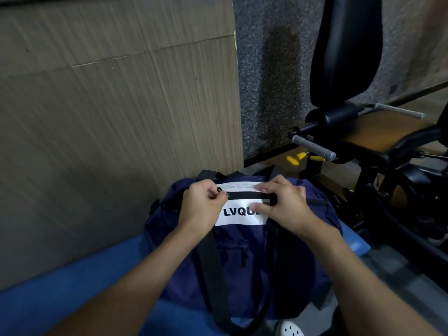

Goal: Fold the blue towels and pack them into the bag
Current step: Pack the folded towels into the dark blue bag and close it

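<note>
A navy duffel bag (242,258) with a white lettered panel and black straps lies on a blue padded bench (72,294). Its black top zipper (244,195) runs across the white panel. My left hand (202,207) pinches the zipper pull at the zipper's left end. My right hand (282,202) grips the bag's top at the zipper's right end, thumb below and fingers above. No blue towel shows; the inside of the bag is hidden.
A wood-grain wall (109,105) rises close behind and left of the bag. A black exercise machine (351,132) with grey handles stands at the right, over a grey speckled wall. A white perforated shoe (292,329) shows at the bottom.
</note>
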A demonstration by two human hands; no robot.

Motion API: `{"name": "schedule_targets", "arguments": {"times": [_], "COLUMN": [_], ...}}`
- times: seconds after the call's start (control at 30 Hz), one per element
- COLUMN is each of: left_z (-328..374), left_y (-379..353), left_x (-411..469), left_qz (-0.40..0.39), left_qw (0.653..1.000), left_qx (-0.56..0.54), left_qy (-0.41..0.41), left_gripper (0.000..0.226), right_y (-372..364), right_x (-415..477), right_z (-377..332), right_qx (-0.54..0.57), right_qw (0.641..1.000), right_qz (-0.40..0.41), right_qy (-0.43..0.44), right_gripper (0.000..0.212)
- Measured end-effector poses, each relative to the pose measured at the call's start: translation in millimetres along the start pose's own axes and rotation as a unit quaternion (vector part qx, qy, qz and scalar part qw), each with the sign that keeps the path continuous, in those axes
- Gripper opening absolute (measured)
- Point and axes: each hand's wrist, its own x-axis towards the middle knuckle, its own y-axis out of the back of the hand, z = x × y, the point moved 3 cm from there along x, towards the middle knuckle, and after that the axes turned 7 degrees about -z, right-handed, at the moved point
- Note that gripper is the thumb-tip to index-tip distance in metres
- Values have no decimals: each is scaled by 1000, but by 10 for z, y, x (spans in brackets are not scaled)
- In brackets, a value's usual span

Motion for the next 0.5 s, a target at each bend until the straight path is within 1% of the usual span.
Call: {"name": "schedule_targets", "arguments": {"times": [0.03, 0.07, 0.17, 0.27, 0.37, 0.43, 0.5], "left_z": [7, 12, -16, -27, 1, -28, -103], "left_y": [2, 9, 46, 57, 44, 77, 178], "left_x": [5, 13, 13, 14, -5, -28, -42], "left_qz": [-4, -8, -20, -30, -28, -14, 14], "left_qw": [1000, 1000, 1000, 999, 999, 1000, 999], "left_qx": [-5, -10, -22, -38, -29, 4, 42], "left_qy": [-1, -2, 0, -9, -23, -25, -21], "left_gripper": [21, 21, 21, 20, 20, 24, 25], "right_y": [-40, -74, -143, -169, -220, -242, -240], "right_x": [12, 26, 52, 77, 115, 124, 117], "right_z": [-79, -163, -319, -404, -482, -491, -450], "right_qx": [-28, -59, -136, -168, -164, -159, -153], "right_qw": [999, 998, 989, 983, 981, 981, 982], "right_qz": [-4, -5, -4, 1, 12, 23, 36], "right_qy": [16, 33, 56, 80, 101, 106, 105], "right_gripper": [46, 49, 47, 45, 31, 20, 15]}}
